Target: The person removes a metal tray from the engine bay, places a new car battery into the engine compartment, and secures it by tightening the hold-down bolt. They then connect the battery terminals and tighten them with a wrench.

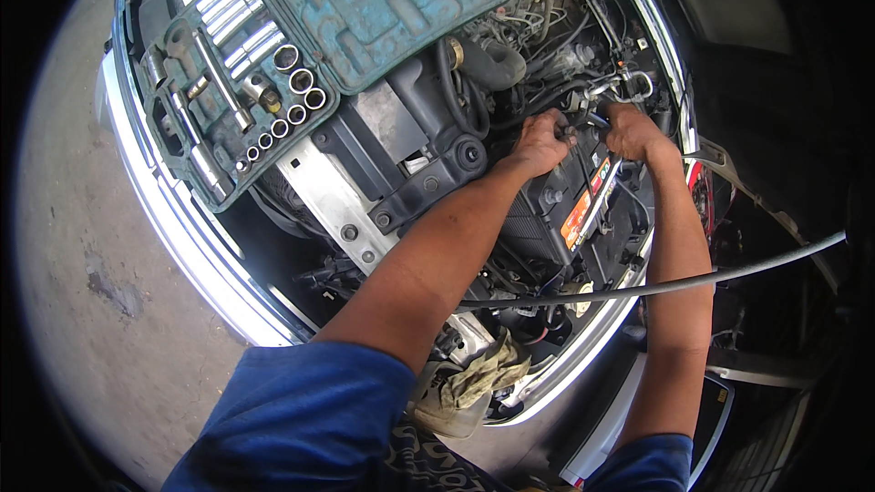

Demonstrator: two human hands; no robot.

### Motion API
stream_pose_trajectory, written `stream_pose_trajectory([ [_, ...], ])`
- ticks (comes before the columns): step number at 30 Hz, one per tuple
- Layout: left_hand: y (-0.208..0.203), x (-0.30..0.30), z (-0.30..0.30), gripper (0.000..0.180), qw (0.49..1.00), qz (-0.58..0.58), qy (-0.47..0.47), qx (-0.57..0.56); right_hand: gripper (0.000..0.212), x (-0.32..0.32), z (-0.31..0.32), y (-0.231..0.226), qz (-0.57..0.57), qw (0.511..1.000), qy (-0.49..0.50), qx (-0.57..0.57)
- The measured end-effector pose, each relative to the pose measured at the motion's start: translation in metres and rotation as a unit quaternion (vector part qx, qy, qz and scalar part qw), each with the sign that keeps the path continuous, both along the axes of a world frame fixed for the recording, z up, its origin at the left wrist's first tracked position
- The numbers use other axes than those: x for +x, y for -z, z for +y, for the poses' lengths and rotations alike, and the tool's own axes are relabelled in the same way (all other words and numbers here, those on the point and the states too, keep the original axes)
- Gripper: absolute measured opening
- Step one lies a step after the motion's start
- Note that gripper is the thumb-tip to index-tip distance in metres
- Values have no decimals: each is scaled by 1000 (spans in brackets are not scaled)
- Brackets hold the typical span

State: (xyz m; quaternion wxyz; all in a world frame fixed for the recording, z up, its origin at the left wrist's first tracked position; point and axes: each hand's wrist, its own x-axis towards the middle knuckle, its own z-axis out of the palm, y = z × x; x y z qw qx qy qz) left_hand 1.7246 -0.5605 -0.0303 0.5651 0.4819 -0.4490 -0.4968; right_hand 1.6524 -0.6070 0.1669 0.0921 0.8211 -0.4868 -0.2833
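Observation:
My left hand (544,141) is at the far end of a black car battery (530,230) with an orange label. Its fingers are curled and pressed together by the battery's upper edge; what they grip is too small to make out. Close by on the right, my right hand (635,135) is closed among cables and a metal clamp (638,87), its fingertips partly hidden. Some short dark, shiny piece shows between the two hands. A slim metal bar (598,205) crosses the battery top, below my right hand.
An open teal socket case (383,9) with chrome sockets (301,81) lies over the engine bay's front left. A grey prop rod (638,292) passes across my right forearm. A crumpled rag (483,374) rests near my body. Hoses (497,64) run beyond my left hand.

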Motion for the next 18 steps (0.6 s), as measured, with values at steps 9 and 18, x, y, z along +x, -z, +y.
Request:
stream_pose_trajectory([
  [9, -8, 11, 6, 35, 997, 64, 25, -33, 63, 2, -6, 14, -37, 995, 83, 46],
  [18, 0, 10, 1, 39, 999, 13, 32, -15, 49, 0, -15, 35, -48, 984, 167, 23],
])
